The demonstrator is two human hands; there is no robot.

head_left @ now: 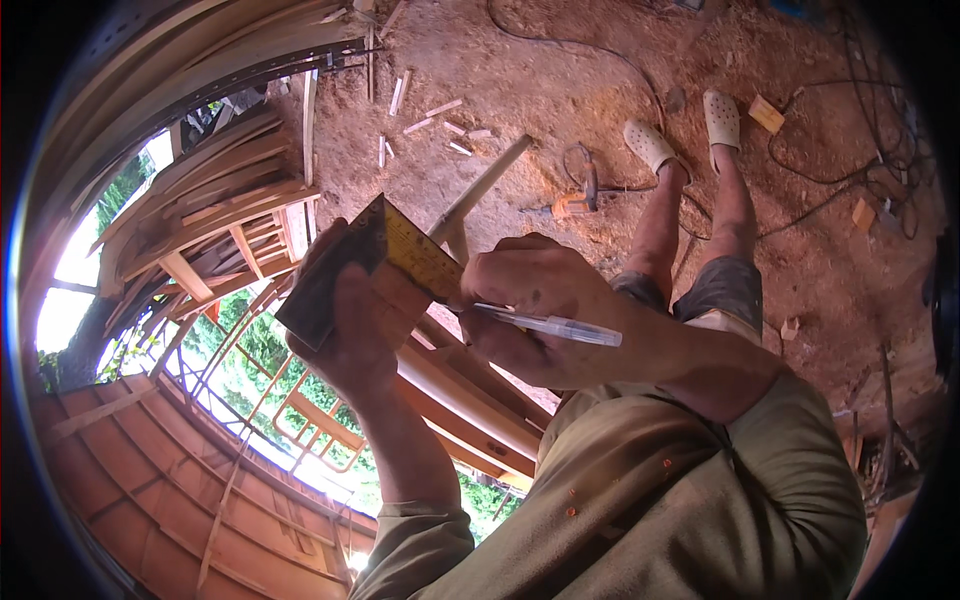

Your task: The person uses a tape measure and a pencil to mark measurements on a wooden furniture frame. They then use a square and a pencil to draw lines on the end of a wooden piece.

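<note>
My left hand [350, 350] grips a set square, with a dark stock [322, 280] and a yellow marked blade [415, 260], together with a small wooden piece [400, 305] behind it. Beside the blade, my right hand [525, 280] is closed around a clear-barrelled pen [580, 330]; its tip sits close to the square's edge, though I cannot tell if it touches the wood. Behind both hands, long timber boards [460, 420] are partly hidden.
An orange power drill [575, 205] lies on the dirt floor among cables [600, 45], offcuts [430, 120] and a pale bar [490, 175]. My feet in cream clogs [722, 125] stand on the right. Stacked planks [200, 220] are at the left.
</note>
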